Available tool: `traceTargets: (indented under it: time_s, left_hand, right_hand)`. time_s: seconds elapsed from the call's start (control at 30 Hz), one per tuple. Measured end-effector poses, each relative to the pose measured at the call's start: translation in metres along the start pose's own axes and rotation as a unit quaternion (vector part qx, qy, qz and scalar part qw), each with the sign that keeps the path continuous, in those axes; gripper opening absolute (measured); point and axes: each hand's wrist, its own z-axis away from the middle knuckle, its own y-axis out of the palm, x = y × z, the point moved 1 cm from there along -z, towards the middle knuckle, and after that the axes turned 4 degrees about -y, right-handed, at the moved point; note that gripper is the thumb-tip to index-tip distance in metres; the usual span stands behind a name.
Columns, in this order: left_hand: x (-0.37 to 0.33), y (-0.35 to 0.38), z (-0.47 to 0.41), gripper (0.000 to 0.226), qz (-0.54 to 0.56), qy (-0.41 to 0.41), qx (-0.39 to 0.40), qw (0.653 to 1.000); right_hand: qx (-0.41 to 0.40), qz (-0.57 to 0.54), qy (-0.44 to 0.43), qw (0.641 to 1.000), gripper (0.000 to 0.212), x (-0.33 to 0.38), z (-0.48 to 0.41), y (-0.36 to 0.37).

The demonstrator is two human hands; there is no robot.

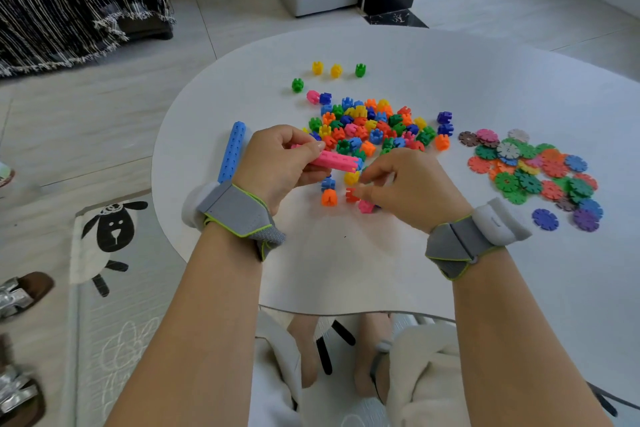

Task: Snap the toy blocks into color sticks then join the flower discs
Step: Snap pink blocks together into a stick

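Your left hand (280, 163) grips pink stick (334, 161), free end offered rightward; right hand (408, 184) over blocks (366, 206), grasp unclear.

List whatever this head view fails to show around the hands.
Head view:
1. Left end of the pink stick: covered by the left hand gripping it.
2. Near end of the blue stick: behind the left wrist strap.
3. The right hand: motion blur hides whether its fingers pinch the pink block.
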Motion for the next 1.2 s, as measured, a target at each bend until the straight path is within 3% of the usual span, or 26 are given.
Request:
traceTargets:
  time_s: [0.13, 0.27, 0.33, 0.43, 0.53, 0.7, 0.93, 1.07, 1.2]
  left_hand:
    - [0.0009, 0.0015, 0.0027, 0.013, -0.003, 0.001, 0.007, 1.000]
    - [0.0000, 0.0042, 0.0036, 0.013, -0.005, 0.005, 0.011, 1.000]
    - [0.0003, 0.0053, 0.0028, 0.013, -0.007, 0.006, 0.012, 1.000]
    - [0.0011, 0.0055, 0.0005, 0.013, -0.010, 0.011, 0.012, 1.000]
    - [0.0013, 0.0048, -0.0006, 0.013, -0.004, 0.015, 0.010, 1.000]
    - [0.0019, 0.0041, -0.0007, 0.012, -0.001, 0.018, 0.009, 1.000]
    - [0.0017, 0.0024, -0.0017, 0.014, -0.005, 0.022, 0.001, 1.000]
    - [0.0016, 0.0028, -0.0022, 0.014, 0.004, 0.018, 0.003, 1.000]
    - [0.0017, 0.0028, -0.0021, 0.013, 0.000, 0.019, 0.002, 1.000]
  right_hand:
    - [0.072, 0.090, 0.005, 0.993, 0.031, 0.0001, 0.0051, -0.0041]
    - [0.081, 0.125, -0.004, 0.989, 0.025, -0.0006, 0.0036, 0.0018]
    - [0.046, 0.096, -0.010, 0.994, 0.019, -0.0005, 0.0029, 0.0030]
    - [-0.032, -0.088, 0.015, 0.996, 0.008, 0.0025, 0.0035, 0.0005]
    - [-0.046, -0.214, 0.027, 0.975, 0.012, 0.0037, 0.0037, 0.0007]
    - [-0.039, -0.199, 0.037, 0.979, 0.015, 0.0025, 0.0015, 0.0018]
    - [-0.040, -0.127, 0.002, 0.991, 0.036, 0.0034, -0.0008, 0.0004]
    - [-0.071, -0.186, 0.016, 0.980, 0.027, 0.0057, 0.0007, -0.0021]
    - [-0.086, -0.163, 0.005, 0.983, 0.019, 0.0059, 0.0009, -0.0024]
